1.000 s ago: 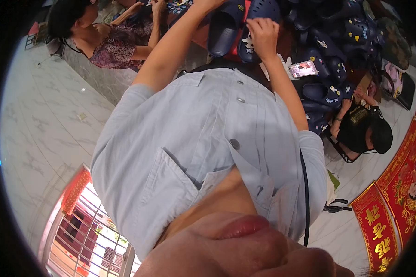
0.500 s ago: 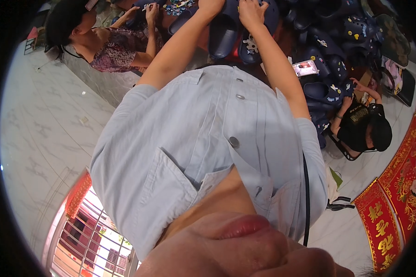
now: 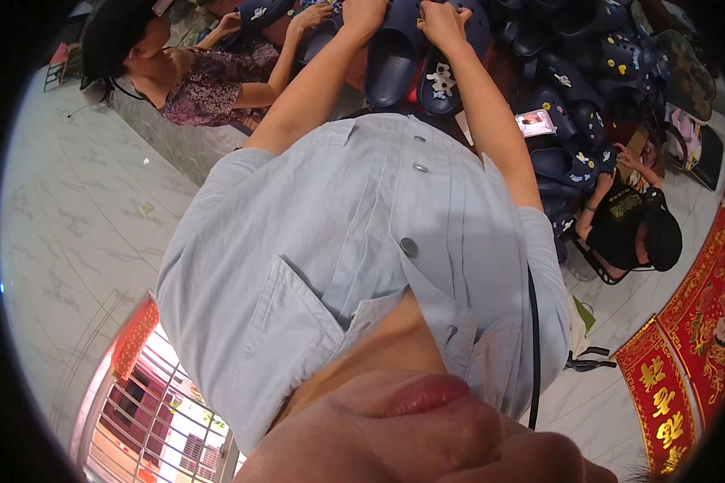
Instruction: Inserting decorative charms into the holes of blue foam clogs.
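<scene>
Two navy clogs lie side by side before me at the top of the view. The left clog [image 3: 392, 72] shows its bare insole. On the right clog [image 3: 438, 98] a white, figure-shaped charm [image 3: 441, 79] lies near the heel. My right hand [image 3: 445, 22] is closed, its fingers curled at the right clog's upper part. A small yellow bit shows by its fingertips; what they pinch is hidden. My left hand [image 3: 364, 14] is by the upper end of the left clog, and its fingers are cut off by the picture's upper edge.
Many charm-covered navy clogs [image 3: 568, 80] are heaped at the right, with a pale-framed card [image 3: 535, 122] beside them. A person in a patterned top [image 3: 217, 84] works at the left; another in black [image 3: 620, 213] sits at the right. Another clog [image 3: 318, 44] lies left of my left hand.
The clogs and my hands appear slightly lower in the picture. The left co-worker's one hand has moved right, toward the small colourful charms. My right hand stays at the right clog.
</scene>
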The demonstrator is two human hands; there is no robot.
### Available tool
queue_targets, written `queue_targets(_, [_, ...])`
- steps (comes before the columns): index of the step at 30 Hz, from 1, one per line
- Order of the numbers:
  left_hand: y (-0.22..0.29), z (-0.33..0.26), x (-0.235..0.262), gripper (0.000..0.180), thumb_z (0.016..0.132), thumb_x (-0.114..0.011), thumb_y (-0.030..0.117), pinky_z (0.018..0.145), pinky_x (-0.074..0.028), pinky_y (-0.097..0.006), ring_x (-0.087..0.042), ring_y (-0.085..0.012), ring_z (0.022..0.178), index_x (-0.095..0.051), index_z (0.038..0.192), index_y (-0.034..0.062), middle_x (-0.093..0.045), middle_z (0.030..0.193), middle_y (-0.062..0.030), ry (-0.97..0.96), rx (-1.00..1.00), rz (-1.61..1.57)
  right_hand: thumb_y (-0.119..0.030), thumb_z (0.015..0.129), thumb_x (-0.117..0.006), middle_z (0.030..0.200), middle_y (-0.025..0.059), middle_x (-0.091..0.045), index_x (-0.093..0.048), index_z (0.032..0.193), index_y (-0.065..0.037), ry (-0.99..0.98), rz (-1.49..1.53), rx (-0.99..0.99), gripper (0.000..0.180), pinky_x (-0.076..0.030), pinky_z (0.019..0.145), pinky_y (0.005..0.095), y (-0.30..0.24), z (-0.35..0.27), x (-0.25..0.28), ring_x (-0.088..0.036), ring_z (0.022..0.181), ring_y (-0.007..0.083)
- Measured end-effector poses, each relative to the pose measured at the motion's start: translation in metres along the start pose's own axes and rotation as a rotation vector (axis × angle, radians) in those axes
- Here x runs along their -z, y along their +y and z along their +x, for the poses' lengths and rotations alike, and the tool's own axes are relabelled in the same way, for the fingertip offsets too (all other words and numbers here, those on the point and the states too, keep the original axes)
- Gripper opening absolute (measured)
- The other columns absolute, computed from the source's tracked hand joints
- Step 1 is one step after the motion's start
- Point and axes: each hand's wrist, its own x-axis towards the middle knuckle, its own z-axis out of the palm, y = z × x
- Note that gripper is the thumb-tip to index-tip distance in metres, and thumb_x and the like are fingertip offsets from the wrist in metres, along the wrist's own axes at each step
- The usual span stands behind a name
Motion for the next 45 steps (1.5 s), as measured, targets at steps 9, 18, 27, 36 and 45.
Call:
queue_targets(9, [0.008,0.0,0.001,0.022,0.096,-0.047,0.023,0.062,-0.054,-0.053,-0.068,-0.0402,0.068,-0.06,0.09,0.0055,-0.068,0.074,-0.0219,0.034,0.039,0.02,-0.013,0.08,-0.065,0.087,0.016,-0.069,-0.066,0.085,-0.008,0.073,-0.031,0.031,0.007,-0.037,0.089,0.0586,0.004,-0.004,-0.01,-0.063,0.095,0.0372])
queue_targets(18, [0.009,-0.001,0.002,0.025,0.097,-0.046,0.024,0.062,-0.054,-0.054,-0.068,-0.0409,0.068,-0.06,0.088,0.0059,-0.067,0.072,-0.0223,0.057,0.052,-0.007,-0.015,0.08,-0.065,0.091,0.0156,-0.068,-0.064,0.09,-0.009,0.063,0.019,0.005,0.012,-0.036,0.087,0.0592,0.013,0.0,-0.013,-0.061,0.097,0.037])
queue_targets(27, [0.006,0.0,-0.002,0.026,0.098,-0.046,0.024,0.061,-0.055,-0.052,-0.068,-0.041,0.066,-0.061,0.088,0.0046,-0.068,0.072,-0.0221,0.06,0.084,0.0,-0.008,0.079,-0.059,0.09,0.0155,-0.066,-0.063,0.087,-0.009,0.031,-0.05,0.146,0.009,-0.038,0.086,0.0569,0.011,0.001,-0.018,-0.06,0.098,0.0361])
queue_targets(36, [0.005,-0.008,0.029,0.028,0.099,-0.046,0.028,0.059,-0.051,-0.054,-0.064,-0.0464,0.065,-0.058,0.09,0.0038,-0.065,0.071,-0.026,0.078,0.03,-0.147,-0.015,0.079,-0.071,0.084,0.0059,-0.066,-0.066,0.088,-0.009,0.347,0.099,0.125,0.012,-0.04,0.088,0.0447,-0.004,-0.044,0.06,-0.062,0.088,0.0249])
queue_targets(45, [0.041,-0.086,0.08,0.017,0.094,-0.066,0.018,0.059,-0.052,-0.027,-0.066,-0.0147,0.063,-0.064,0.103,0.003,-0.069,0.078,-0.0095,-0.402,-0.231,-0.899,-0.017,0.078,-0.074,0.085,0.0015,-0.065,-0.066,0.088,-0.011,0.208,0.339,0.023,0.014,-0.036,0.085,0.0388,0.017,-0.165,0.045,-0.059,0.087,0.0231])
